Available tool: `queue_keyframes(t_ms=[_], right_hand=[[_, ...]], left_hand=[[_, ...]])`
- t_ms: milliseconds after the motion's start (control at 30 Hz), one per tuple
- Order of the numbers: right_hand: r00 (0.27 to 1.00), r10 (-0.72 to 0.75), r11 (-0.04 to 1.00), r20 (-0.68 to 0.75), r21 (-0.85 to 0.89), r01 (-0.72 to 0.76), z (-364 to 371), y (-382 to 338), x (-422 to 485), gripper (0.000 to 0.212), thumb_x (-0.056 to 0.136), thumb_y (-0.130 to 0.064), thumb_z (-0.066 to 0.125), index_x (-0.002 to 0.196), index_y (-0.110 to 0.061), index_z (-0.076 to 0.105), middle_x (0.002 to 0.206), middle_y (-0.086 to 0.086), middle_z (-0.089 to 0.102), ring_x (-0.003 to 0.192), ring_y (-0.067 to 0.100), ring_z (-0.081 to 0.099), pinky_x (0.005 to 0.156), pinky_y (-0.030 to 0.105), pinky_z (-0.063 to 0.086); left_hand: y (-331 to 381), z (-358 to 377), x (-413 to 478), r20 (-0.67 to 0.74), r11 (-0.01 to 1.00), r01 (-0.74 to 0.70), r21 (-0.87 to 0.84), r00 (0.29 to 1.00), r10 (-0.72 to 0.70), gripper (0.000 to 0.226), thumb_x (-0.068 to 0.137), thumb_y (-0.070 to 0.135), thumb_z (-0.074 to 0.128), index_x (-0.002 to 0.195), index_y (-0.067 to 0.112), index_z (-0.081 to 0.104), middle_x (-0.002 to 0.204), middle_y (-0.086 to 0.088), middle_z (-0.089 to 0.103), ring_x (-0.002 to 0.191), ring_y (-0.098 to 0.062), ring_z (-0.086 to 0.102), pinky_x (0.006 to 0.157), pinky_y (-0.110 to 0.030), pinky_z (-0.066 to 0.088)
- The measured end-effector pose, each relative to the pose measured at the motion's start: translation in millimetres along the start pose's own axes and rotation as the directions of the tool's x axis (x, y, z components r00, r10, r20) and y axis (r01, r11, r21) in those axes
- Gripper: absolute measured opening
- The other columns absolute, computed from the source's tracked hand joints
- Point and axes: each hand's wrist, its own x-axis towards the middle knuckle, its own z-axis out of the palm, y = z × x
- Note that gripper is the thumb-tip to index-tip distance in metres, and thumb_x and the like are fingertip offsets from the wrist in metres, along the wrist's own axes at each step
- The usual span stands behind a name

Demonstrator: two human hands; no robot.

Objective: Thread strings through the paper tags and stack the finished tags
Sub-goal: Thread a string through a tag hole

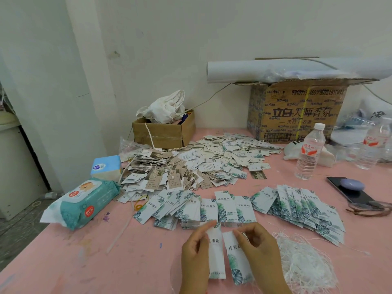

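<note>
Near you, your left hand (194, 253) pinches one tag (216, 255), your right hand (262, 249) pinches a second tag (236, 259) and a string (246, 236); ease that pinch and the string may slip free unthreaded.

Pinches leaf-print tag (216, 257) near its top with left hand (195, 253), second tag (235, 264) just beside it with right hand (262, 251). Works over pink table (137, 262), string bundle (305, 264) at right. Faces fanned rows of tags (301, 211), tag pile (212, 162) behind, wipes pack (84, 202) left, water bottle (309, 151) right.
</note>
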Motion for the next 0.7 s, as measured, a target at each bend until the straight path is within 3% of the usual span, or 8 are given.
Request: queue_keyframes(t_ms=[67, 133, 200, 300, 400, 533, 700], right_hand=[[1.000, 0.002, 0.998, 0.028, 0.062, -0.003, 2, -2, -1, 0.014, 0.079, -0.005, 0.075, 0.071, -0.014, 0.067, 0.067, 0.014, 0.064, 0.058, 0.013, 0.055, 0.054, 0.023, 0.043], [0.999, -0.015, 0.998, 0.040, 0.061, 0.012, 4, -1, -2, 0.015, 0.078, -0.004, 0.075, 0.071, -0.014, 0.068, 0.067, 0.017, 0.063, 0.059, 0.018, 0.055, 0.055, 0.027, 0.043], [0.998, -0.044, 0.998, 0.033, 0.042, 0.043, 5, 1, -3, 0.016, 0.078, -0.002, 0.075, 0.071, -0.015, 0.068, 0.065, 0.016, 0.061, 0.059, 0.020, 0.054, 0.056, 0.029, 0.044], [0.998, -0.067, 0.997, 0.011, 0.049, 0.066, 6, 2, -4, 0.019, 0.078, -0.002, 0.075, 0.070, -0.018, 0.068, 0.065, 0.011, 0.063, 0.060, 0.022, 0.057, 0.058, 0.030, 0.047], [0.997, -0.067, 0.990, -0.035, 0.121, 0.070, 7, 2, -4, 0.020, 0.078, 0.000, 0.074, 0.070, -0.017, 0.067, 0.067, 0.009, 0.068, 0.062, 0.019, 0.063, 0.056, 0.023, 0.050], [0.988, -0.047, 0.983, -0.145, 0.171, 0.072, 5, 4, -2, 0.023, 0.080, 0.002, 0.072, 0.070, -0.017, 0.065, 0.067, 0.010, 0.068, 0.060, 0.019, 0.061, 0.053, 0.022, 0.049], [0.960, -0.223, 0.974, -0.171, -0.064, 0.216, 9, 5, -4, 0.032, 0.078, 0.002, 0.073, 0.070, -0.027, 0.061, 0.083, -0.006, 0.059, 0.077, 0.012, 0.057, 0.066, 0.026, 0.048]], left_hand=[[5, 3, -2, 0.080, 0.999, 0.051, -0.008, 0.996, -0.051, 0.037, 0.099, 0.005, 0.048, 0.100, 0.027, 0.078, 0.097, -0.002, 0.076, 0.073, -0.012, 0.068, 0.063, -0.021, 0.052], [6, 6, -4, 0.163, 0.999, 0.010, 0.033, 0.986, -0.015, 0.026, 0.095, 0.015, 0.057, 0.103, 0.028, 0.077, 0.105, 0.001, 0.075, 0.089, -0.009, 0.069, 0.076, -0.018, 0.053], [0, 7, -5, 0.192, 0.987, -0.086, 0.134, 0.980, 0.059, 0.027, 0.089, 0.017, 0.068, 0.105, 0.038, 0.075, 0.109, 0.005, 0.072, 0.101, -0.011, 0.065, 0.089, -0.025, 0.051], [-4, 7, -4, 0.183, 0.980, -0.116, 0.159, 0.979, 0.086, 0.034, 0.082, 0.017, 0.076, 0.106, 0.041, 0.074, 0.109, 0.006, 0.072, 0.101, -0.013, 0.064, 0.096, -0.041, 0.050], [-3, 8, -3, 0.190, 0.996, -0.060, 0.059, 0.981, 0.048, 0.032, 0.074, 0.023, 0.078, 0.104, 0.035, 0.076, 0.106, 0.000, 0.074, 0.104, -0.022, 0.067, 0.095, -0.047, 0.052], [-6, 14, -6, 0.256, 0.999, -0.038, 0.019, 0.966, 0.032, 0.031, 0.086, 0.013, 0.072, 0.106, 0.036, 0.074, 0.105, -0.003, 0.075, 0.100, -0.023, 0.070, 0.086, -0.033, 0.056], [-5, 19, -12, 0.311, 0.999, 0.000, -0.052, 0.950, 0.016, 0.063, 0.090, 0.005, 0.065, 0.139, 0.036, 0.041, 0.109, -0.011, 0.074, 0.107, -0.024, 0.067, 0.095, -0.032, 0.049]])
